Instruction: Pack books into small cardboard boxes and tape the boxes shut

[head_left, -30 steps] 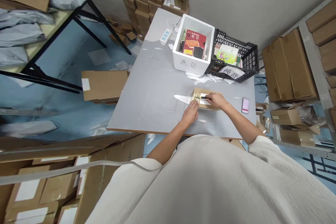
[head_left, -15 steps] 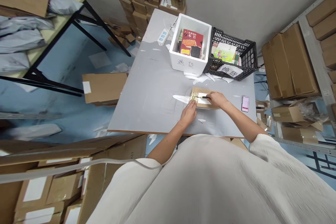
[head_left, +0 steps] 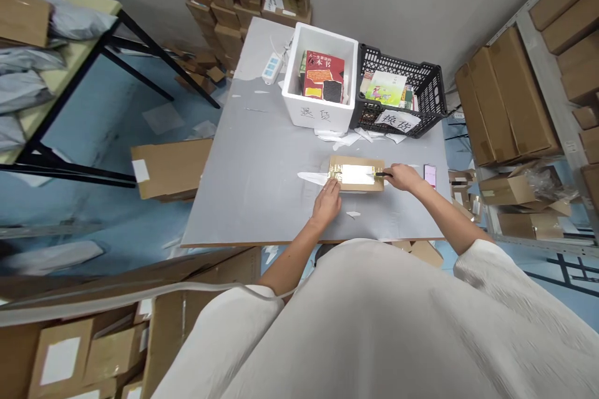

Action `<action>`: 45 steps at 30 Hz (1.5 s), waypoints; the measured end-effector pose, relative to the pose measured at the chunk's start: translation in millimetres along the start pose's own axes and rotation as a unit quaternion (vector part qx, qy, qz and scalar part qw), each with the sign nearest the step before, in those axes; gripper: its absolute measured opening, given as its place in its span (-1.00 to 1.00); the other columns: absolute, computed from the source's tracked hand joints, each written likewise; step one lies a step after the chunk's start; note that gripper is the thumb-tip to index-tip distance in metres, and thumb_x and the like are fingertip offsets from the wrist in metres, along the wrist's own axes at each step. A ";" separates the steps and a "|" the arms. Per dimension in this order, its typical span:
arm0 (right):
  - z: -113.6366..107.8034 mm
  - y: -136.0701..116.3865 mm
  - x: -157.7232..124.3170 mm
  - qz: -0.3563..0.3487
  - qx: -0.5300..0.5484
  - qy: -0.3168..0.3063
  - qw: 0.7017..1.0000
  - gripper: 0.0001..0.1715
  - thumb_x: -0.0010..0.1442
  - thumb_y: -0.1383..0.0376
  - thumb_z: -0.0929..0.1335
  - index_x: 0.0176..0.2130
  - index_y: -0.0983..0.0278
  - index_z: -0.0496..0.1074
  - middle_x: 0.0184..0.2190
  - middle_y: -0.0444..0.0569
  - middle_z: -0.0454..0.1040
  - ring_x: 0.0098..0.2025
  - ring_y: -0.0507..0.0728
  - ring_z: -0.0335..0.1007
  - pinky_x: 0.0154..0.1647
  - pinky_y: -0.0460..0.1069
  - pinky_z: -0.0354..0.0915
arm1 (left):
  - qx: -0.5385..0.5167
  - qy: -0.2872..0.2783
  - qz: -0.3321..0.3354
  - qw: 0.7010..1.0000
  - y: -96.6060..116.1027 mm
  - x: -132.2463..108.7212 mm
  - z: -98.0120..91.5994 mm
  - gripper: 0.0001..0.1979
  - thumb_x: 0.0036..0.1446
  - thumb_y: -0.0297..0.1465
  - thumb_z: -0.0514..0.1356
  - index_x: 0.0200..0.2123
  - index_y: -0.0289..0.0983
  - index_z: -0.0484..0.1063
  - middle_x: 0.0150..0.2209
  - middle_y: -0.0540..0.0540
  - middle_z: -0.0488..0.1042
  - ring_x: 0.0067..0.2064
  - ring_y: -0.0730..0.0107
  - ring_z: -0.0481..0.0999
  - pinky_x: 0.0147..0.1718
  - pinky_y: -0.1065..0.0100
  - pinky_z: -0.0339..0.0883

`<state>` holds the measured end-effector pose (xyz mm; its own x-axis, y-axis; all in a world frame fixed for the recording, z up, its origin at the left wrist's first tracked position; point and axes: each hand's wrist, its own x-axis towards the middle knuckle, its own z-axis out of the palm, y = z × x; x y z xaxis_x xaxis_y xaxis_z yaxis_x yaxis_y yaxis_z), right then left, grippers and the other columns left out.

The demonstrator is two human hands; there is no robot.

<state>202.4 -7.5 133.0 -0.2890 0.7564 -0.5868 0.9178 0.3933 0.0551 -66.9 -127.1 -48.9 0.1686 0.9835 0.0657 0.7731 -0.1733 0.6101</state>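
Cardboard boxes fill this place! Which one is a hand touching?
The box on the grey table: the left hand touches its near-left corner; the right hand holds a dark tool at its right end. No other is touched.

Matt brown oblong cardboard box (head_left: 355,187), glossy yellowish tape strip (head_left: 335,169), smooth grey tabletop (head_left: 253,168), far right black lattice plastic crate (head_left: 431,95)

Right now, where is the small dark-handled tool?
In the head view, right of centre, the dark-handled tool is in the right hand, its tip at the right end of the cardboard box on the grey table.
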 end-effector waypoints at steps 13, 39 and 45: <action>21.1 18.5 3.1 -0.019 0.014 0.021 0.999 -0.51 0.64 0.19 0.26 0.35 0.16 0.62 0.20 0.22 0.65 0.16 0.37 0.61 -0.03 0.08 0.35 | 0.026 -0.004 -0.028 0.999 6.1 4.6 0.9 -0.33 0.33 -0.58 0.13 0.48 -0.24 0.41 0.48 -0.29 0.50 0.60 -0.01 0.37 0.59 -0.11 0.34; 69.2 99.2 -19.7 0.008 0.219 0.085 0.972 -0.51 0.58 0.12 0.28 0.18 0.20 0.73 0.03 0.07 0.77 0.02 0.29 0.63 -0.09 0.01 0.32 | 0.103 -0.100 0.000 0.990 63.8 56.4 0.9 -0.48 0.44 -0.30 0.23 0.42 -0.17 0.43 0.49 -0.36 0.40 0.52 -0.24 0.33 0.47 -0.18 0.25; 90.0 99.2 -17.8 0.012 0.302 0.121 0.946 -0.58 0.55 0.14 0.33 0.10 0.25 0.73 -0.01 0.08 0.78 -0.04 0.24 0.64 -0.08 -0.01 0.33 | 0.149 -0.171 0.022 0.974 69.1 94.7 9.7 -0.30 0.25 -0.23 0.46 0.40 -0.19 0.41 0.37 -0.40 0.47 0.40 -0.32 0.44 0.46 -0.18 0.24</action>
<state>323.1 -29.0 76.3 -0.2520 0.8875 -0.3858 0.8923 0.0589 -0.4475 8.4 -46.5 -8.1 0.3591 0.9091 -0.2113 0.8952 -0.2715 0.3535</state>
